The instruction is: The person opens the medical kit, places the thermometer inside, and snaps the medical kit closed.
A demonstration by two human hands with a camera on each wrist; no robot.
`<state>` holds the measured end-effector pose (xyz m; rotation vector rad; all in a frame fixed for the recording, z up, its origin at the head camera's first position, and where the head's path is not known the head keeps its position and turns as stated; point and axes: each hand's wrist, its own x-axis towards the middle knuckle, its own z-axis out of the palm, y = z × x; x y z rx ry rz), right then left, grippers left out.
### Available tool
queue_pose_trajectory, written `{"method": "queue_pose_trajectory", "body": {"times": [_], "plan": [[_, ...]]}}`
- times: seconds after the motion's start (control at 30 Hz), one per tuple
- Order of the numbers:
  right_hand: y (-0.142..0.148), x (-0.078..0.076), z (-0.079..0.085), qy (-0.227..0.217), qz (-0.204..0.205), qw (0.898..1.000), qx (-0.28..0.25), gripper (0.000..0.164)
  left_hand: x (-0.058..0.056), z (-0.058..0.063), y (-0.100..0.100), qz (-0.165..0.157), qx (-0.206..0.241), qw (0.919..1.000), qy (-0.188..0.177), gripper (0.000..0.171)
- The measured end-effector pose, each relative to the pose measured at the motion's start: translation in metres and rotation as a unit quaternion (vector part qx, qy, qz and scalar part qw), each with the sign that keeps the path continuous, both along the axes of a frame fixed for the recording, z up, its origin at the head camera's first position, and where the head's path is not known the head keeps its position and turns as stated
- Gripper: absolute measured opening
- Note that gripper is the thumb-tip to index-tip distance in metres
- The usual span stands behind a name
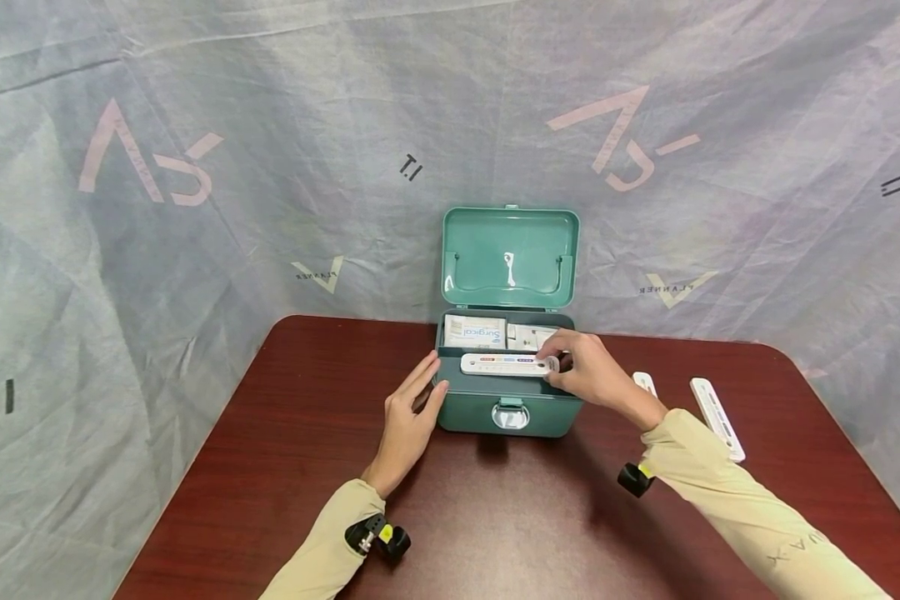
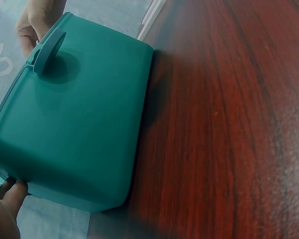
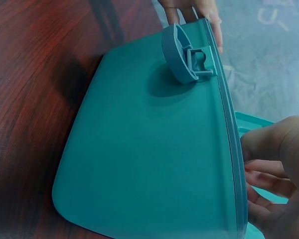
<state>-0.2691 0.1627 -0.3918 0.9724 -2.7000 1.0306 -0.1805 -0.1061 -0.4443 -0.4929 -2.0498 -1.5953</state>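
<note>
My right hand point(image 1: 591, 371) pinches the right end of a white wall thermometer point(image 1: 498, 365) with coloured marks, which lies lengthwise over the front part of a green storage box point(image 1: 465, 414). The lid point(image 1: 510, 242) of this box stands raised at the back. My left hand point(image 1: 408, 427) rests against the box's left side, fingers extended along its rim. In the right wrist view, the thumb and fingers of the right hand point(image 3: 281, 159) are at the box's top edge, and the thermometer is hidden behind the front wall. A clear latch point(image 1: 511, 415) hangs at the front.
At the back of the box sit a white carton point(image 1: 474, 330) reading "Surgical" and a smaller white pack point(image 1: 523, 337). Another white strip point(image 1: 644, 382) and a similar thermometer point(image 1: 717, 419) lie on the dark red table point(image 1: 330, 400), right of the box. A grey printed cloth point(image 1: 345, 167) hangs behind.
</note>
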Motion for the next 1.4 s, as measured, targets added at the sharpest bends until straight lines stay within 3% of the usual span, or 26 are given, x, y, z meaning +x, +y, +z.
{"method": "queue_pose_trajectory", "body": {"times": [0.63, 1.4], "plan": [[-0.006, 0.008, -0.003, 0.096, -0.009, 0.994, 0.043, 0.018, 0.000, 0.001, 0.001, 0.003, -0.001, 1.0000, 0.003, 0.038], [-0.012, 0.011, -0.008, 0.133, -0.028, 0.988, 0.078, 0.008, 0.000, 0.002, -0.001, -0.004, 0.006, 1.0000, 0.001, 0.037]]}}
